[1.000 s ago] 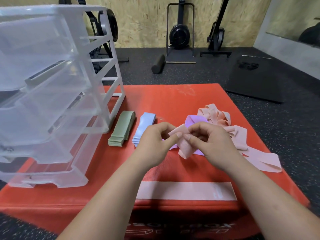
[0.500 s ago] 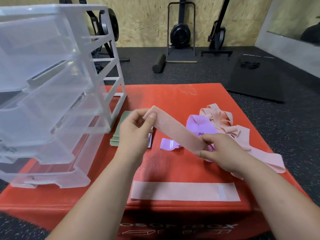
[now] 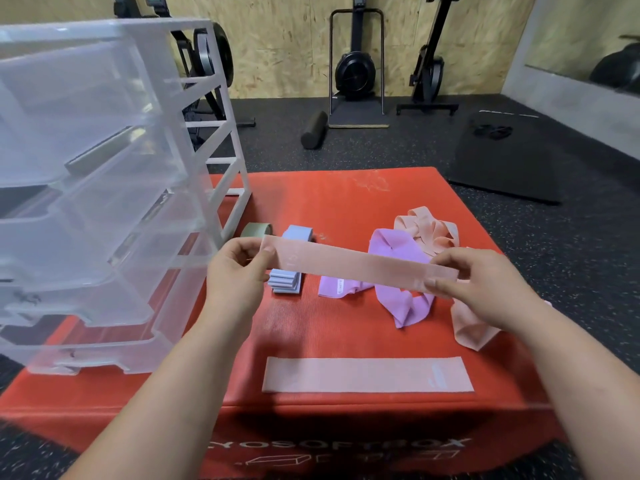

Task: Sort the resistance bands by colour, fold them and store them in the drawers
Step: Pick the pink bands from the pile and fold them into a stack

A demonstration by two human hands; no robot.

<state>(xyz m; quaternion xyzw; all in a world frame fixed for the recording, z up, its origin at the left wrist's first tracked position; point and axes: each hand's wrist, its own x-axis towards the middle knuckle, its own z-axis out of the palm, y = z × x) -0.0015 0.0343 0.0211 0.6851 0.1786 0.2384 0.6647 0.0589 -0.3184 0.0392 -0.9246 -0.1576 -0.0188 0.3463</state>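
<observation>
A pink resistance band point(image 3: 356, 265) is stretched flat in the air between my hands. My left hand point(image 3: 235, 271) pinches its left end and my right hand point(image 3: 485, 282) pinches its right end. Below it, another pink band point(image 3: 367, 374) lies flat near the front edge of the red soft box point(image 3: 311, 420). A purple band point(image 3: 398, 296) lies crumpled in the middle. Loose pink bands point(image 3: 429, 230) sit behind it. Folded blue bands point(image 3: 287, 278) and folded green bands point(image 3: 256, 230) lie beside the clear drawer unit point(image 3: 104, 202) on the left.
One more pink band point(image 3: 471, 330) droops under my right wrist at the box's right side. Beyond the box, the dark gym floor holds a black mat point(image 3: 505, 161), a foam roller point(image 3: 314, 129) and exercise machines point(image 3: 356, 67) against the wooden wall.
My hands have pulled apart and drawn the bunched pink band out to its full length. It now hangs level, higher and wider than half a second ago.
</observation>
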